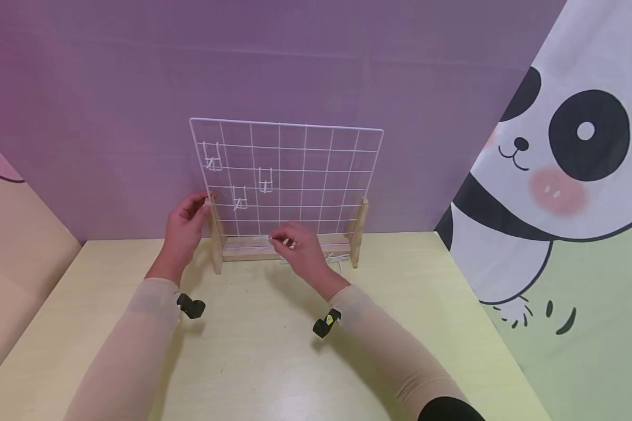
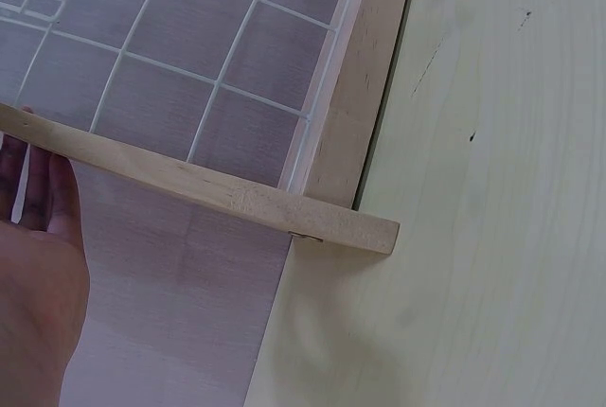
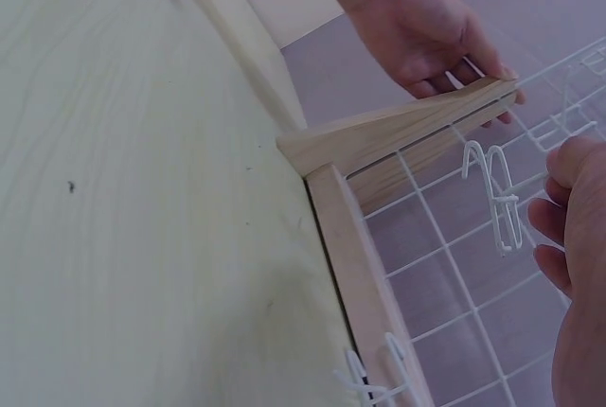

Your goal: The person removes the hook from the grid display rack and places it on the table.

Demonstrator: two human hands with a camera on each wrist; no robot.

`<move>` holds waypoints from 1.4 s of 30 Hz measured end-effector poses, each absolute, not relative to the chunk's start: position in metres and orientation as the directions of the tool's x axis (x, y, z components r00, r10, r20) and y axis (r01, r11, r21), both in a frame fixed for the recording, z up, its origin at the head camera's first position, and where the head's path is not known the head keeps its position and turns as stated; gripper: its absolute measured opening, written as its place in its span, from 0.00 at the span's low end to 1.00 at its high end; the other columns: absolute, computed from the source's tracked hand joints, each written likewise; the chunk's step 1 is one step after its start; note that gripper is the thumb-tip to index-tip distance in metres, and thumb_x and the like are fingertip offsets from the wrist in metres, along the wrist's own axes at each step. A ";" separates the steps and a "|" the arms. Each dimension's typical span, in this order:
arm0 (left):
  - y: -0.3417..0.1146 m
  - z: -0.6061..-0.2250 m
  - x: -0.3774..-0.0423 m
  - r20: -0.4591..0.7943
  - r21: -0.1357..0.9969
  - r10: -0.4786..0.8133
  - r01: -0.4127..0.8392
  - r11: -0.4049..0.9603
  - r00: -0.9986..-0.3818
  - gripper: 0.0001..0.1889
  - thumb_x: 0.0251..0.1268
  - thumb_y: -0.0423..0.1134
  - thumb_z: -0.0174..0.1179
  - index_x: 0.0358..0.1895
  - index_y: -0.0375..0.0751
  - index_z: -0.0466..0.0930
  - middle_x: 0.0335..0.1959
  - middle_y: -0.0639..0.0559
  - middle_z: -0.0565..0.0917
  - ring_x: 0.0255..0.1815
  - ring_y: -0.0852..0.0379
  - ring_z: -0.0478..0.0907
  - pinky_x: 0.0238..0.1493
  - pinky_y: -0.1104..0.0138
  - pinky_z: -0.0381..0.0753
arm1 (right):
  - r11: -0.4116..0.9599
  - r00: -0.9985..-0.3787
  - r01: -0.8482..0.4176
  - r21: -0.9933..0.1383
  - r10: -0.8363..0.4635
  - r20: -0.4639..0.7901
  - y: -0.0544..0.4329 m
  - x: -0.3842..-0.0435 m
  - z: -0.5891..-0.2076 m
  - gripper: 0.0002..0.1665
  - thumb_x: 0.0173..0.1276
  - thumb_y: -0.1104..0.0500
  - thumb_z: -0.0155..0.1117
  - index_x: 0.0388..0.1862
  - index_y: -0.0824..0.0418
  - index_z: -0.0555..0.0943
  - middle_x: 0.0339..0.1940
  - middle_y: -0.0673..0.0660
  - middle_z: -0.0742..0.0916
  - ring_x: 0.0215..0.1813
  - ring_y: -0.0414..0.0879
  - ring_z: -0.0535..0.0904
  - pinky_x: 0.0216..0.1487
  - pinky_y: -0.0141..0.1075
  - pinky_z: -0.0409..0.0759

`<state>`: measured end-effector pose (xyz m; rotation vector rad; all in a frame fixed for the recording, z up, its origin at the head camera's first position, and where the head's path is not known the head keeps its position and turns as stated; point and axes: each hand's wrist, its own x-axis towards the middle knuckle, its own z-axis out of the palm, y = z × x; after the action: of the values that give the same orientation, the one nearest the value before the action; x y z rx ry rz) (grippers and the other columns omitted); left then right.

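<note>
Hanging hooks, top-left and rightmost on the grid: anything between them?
In the head view, only wires and open squares of the white grid lie between the top-left hook and rightmost hanging hook.

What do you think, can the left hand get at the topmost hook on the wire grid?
Probably yes: the topmost hook hangs a little above the left hand, with nothing seen in front of it. The fingers would likely have to let go of the wooden post first.
</note>
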<state>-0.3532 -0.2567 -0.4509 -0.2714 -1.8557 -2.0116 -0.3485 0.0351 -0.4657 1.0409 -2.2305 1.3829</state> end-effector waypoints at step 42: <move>-0.259 -0.454 -0.354 0.407 0.911 -0.136 0.412 -0.013 -0.903 0.20 0.86 0.36 0.61 0.71 0.29 0.79 0.66 0.48 0.85 0.63 0.59 0.77 0.65 0.77 0.76 | 0.480 -0.676 -0.736 -0.477 -0.539 0.502 0.028 -0.352 -0.511 0.04 0.77 0.63 0.75 0.47 0.57 0.92 0.43 0.49 0.91 0.46 0.42 0.88 0.50 0.29 0.83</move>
<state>-0.3544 -0.2587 -0.4536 -0.2862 -1.8925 -1.9744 -0.3520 0.0277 -0.5109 1.0836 -2.4460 0.9937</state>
